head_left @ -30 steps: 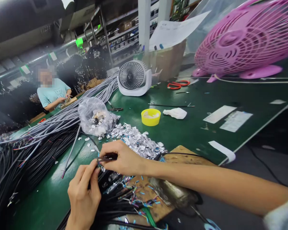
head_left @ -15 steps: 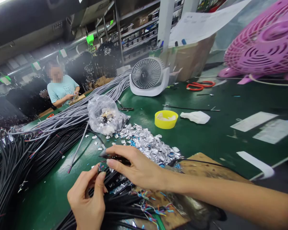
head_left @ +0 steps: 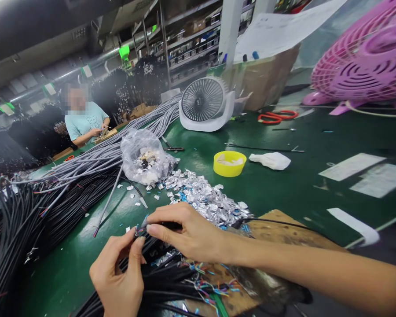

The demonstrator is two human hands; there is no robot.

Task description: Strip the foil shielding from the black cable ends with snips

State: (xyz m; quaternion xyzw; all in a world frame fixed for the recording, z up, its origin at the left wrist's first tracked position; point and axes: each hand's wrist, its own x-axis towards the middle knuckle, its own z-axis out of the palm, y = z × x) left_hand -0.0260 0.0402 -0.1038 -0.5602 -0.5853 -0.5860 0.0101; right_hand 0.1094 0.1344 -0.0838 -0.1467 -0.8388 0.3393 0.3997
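My left hand (head_left: 119, 270) pinches the end of a black cable between thumb and fingertips, and thin coloured wires (head_left: 138, 230) poke out there. Just to its right, my right hand (head_left: 188, 231) is closed at those wires, its thumb and forefinger pressed together on a small greyish piece that I cannot make out. Under both hands lies a bundle of black cables (head_left: 171, 281), with stripped coloured wire ends (head_left: 211, 286) fanning out at its right. Behind the right hand spreads a heap of silver foil scraps (head_left: 206, 198).
A clear plastic bag (head_left: 145, 156) of scraps stands beyond the hands. Grey cables (head_left: 102, 147) and black cables (head_left: 66, 198) fill the left. Further right are a yellow tape ring (head_left: 229, 164), a small fan (head_left: 204, 105), red-handled scissors (head_left: 277, 116) and a wooden board (head_left: 284, 231). A person sits across.
My right fingertips have come down and closer to the left fingertips, meeting at the coloured wires. A grey-tipped cable end behind them now shows more fully. The left hand has barely shifted.
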